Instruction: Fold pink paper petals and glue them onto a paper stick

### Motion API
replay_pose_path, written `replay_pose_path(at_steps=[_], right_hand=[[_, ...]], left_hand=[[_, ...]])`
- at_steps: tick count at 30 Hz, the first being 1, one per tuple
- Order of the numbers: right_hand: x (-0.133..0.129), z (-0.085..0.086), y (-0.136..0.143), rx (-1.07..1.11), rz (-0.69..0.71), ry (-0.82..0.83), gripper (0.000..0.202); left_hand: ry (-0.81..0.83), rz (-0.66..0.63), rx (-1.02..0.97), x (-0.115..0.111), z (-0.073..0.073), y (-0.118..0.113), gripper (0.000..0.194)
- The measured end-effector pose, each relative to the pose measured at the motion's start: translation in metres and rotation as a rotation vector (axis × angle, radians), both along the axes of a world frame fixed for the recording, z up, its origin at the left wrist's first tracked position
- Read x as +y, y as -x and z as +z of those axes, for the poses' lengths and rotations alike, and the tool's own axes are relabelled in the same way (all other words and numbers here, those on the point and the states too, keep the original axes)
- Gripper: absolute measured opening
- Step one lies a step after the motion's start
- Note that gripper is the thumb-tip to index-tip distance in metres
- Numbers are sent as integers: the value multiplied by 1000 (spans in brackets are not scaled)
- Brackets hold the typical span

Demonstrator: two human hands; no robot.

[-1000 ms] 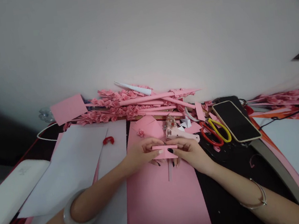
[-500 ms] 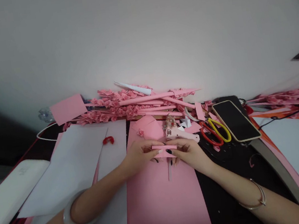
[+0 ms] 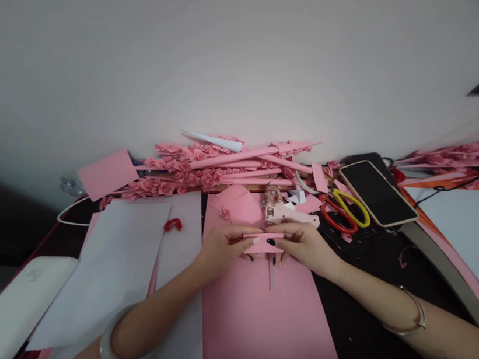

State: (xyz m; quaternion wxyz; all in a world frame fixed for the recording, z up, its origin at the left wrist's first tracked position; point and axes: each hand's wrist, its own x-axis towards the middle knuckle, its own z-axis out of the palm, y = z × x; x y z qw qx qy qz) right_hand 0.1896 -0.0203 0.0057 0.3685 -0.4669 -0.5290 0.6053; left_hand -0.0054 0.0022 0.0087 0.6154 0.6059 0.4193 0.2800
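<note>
Between my two hands is a small piece of pink paper (image 3: 260, 246) with its far edge rolled or folded over. My left hand (image 3: 224, 249) pinches its left end, thumb in front and fingers behind. At the right end, my right hand (image 3: 299, 245) grips it the same way, dark nails showing. Beneath them lies a large pink sheet (image 3: 267, 323). A narrow pale strip (image 3: 271, 274) shows below the right fingers. Just beyond the hands sit a pink glue gun (image 3: 286, 213) and a small pink paper flower (image 3: 224, 212).
Red-handled and yellow-handled scissors (image 3: 344, 213) and a phone (image 3: 377, 192) lie to the right. White sheets (image 3: 109, 261) cover the left, with a red curved piece (image 3: 172, 225) on them. Pink paper flower stems (image 3: 204, 178) line the wall. A white device (image 3: 31, 307) stands far left.
The rolled far edge of the pink paper looks slightly narrower, and more of its flat front shows. Both hands keep nearly the same place and grip.
</note>
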Motion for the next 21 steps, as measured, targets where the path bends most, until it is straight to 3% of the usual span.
replay_pose_path(at_steps=[21], right_hand=[[-2, -1, 2, -15, -36, -32, 25]], left_hand=[[-45, -3, 48, 3, -5, 1, 21]])
